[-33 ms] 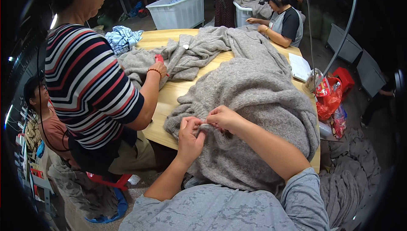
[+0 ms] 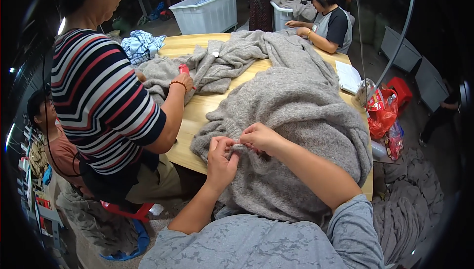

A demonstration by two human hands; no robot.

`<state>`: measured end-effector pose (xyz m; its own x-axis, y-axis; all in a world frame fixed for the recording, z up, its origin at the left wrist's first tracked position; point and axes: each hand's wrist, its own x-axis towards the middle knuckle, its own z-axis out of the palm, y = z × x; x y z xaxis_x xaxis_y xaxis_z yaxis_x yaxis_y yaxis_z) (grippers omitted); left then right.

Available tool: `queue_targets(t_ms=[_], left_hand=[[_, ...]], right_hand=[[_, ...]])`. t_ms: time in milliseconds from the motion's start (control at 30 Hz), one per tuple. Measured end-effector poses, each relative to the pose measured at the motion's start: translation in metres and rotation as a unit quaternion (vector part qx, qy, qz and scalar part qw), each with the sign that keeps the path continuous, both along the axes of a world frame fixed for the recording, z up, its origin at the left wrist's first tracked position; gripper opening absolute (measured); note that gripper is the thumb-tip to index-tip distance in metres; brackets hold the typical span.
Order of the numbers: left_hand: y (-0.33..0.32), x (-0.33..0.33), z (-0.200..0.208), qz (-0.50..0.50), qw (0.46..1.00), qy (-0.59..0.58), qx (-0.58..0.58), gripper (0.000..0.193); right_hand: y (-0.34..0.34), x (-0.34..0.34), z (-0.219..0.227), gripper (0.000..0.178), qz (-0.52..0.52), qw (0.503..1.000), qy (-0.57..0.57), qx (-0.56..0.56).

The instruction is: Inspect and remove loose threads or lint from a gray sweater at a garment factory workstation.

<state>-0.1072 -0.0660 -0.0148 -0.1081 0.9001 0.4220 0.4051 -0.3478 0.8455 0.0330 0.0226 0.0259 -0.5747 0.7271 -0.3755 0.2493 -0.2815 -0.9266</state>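
Note:
A large heap of grey knitted fabric (image 2: 306, 106) lies before me, spilling over the near table edge toward my lap. My left hand (image 2: 221, 161) pinches a bunched fold of it between thumb and fingers. Close against it, my right hand (image 2: 260, 139) is closed on the same fold, fingertips together. Whether a small tool or thread sits between the fingertips cannot be made out. Another length of grey knit (image 2: 217, 71) runs along the far side of the table, where a co-worker's hand (image 2: 182, 81) holds a red-handled tool over it.
The co-worker in a striped top stands close at my left. Another person sits at the table's far right. A white booklet (image 2: 348, 77) and red plastic bags (image 2: 383, 116) are on the right. A blue-checked cloth (image 2: 142, 46) lies far left; a white bin (image 2: 205, 12) stands behind.

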Motion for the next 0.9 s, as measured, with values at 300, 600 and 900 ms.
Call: queue_targets(t_ms=[300,600,900], left_hand=[[0.002,0.003,-0.014,0.008,0.991,-0.111,-0.071,0.018],[0.007,-0.004,-0.02,0.022,0.994,-0.104,0.027,0.018],[0.004,-0.011,-0.023,-0.064,0.972,-0.218,-0.065,0.011]], right_hand=[[-0.003,-0.002,-0.006,0.019,-0.014,1.0,0.003,0.011],[-0.027,0.009,0.011,0.022,0.08,0.871,-0.127,0.468],[-0.038,0.007,0.012,0.017,0.08,0.806,-0.179,0.559]])
